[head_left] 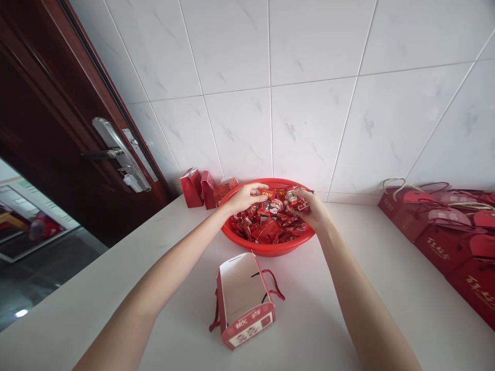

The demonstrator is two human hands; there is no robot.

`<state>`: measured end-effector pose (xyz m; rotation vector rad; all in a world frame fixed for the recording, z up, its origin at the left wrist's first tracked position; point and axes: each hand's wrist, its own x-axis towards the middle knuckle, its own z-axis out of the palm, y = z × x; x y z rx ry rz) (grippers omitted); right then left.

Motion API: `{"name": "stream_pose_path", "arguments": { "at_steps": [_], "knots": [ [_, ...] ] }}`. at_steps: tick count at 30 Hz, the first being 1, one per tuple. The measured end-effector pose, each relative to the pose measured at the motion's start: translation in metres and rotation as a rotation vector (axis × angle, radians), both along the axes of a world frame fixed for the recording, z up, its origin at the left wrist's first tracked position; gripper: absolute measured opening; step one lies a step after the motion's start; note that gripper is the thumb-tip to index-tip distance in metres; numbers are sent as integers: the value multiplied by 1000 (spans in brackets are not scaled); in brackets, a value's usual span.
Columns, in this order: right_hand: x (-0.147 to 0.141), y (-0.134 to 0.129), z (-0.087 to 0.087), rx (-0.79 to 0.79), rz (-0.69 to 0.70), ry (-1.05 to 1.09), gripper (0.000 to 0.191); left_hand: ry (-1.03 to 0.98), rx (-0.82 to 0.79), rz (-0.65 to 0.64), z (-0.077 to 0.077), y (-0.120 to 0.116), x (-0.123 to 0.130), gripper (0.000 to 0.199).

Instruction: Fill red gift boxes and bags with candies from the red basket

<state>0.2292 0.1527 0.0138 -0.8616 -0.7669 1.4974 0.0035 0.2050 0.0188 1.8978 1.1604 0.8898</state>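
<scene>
A red plastic basket (266, 252) against the tiled wall holds a heap of wrapped candies (268, 229), mostly red. My left hand (246, 198) is over the basket's left side, its fingers closed at the edge of a red wrapped candy with yellow lettering (267, 195). On the right side, my right hand (312, 208) grips red wrapped candies (297, 200); its fingers hide how many. Nearer to me stands a red and white gift box (242, 288), open at the top, with red cord handles. White inner walls show, and no candy is visible inside.
Small red boxes (192, 188) stand by the wall left of the basket. Rows of red gift boxes (436, 242) with cord handles line the right side of the white table (317, 319). A dark wooden door (65, 103) with a metal handle is at the left.
</scene>
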Motion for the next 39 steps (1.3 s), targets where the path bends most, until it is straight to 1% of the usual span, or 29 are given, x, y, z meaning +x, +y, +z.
{"name": "stream_pose_path", "arguments": {
  "at_steps": [4,9,12,16,19,22,24,27,28,31,33,36,39],
  "knots": [
    [-1,-2,3,-13,-13,-3,13,-21,28,5,-2,-1,5,52],
    [-1,-2,4,-12,-12,-2,11,2,58,38,-4,-1,6,41],
    [-2,-2,4,-20,-23,1,12,9,68,85,-7,1,5,34],
    [-1,0,1,0,-33,-9,13,36,135,179,-13,7,1,27],
    [-1,1,-1,6,-30,-19,14,68,183,196,-16,10,-1,24],
    [0,0,-2,9,-34,-26,17,102,173,147,-15,8,-3,21],
    [0,0,-1,6,-35,-31,17,191,130,35,-14,3,-3,25],
    [0,1,-2,0,-47,-34,18,447,100,-187,-13,-5,0,38],
    [0,1,-2,-2,-50,-33,18,529,107,-240,-13,-8,1,41],
    [-1,1,-2,-2,-51,-23,18,645,114,-321,-13,-11,5,43],
    [-1,1,-2,1,-55,-16,18,637,108,-330,-13,-11,6,39],
    [-2,1,-1,0,-62,-25,17,569,150,-256,-13,-10,4,30],
    [-2,1,-1,2,-61,-40,16,484,175,-195,-13,-9,2,29]
  ]
}}
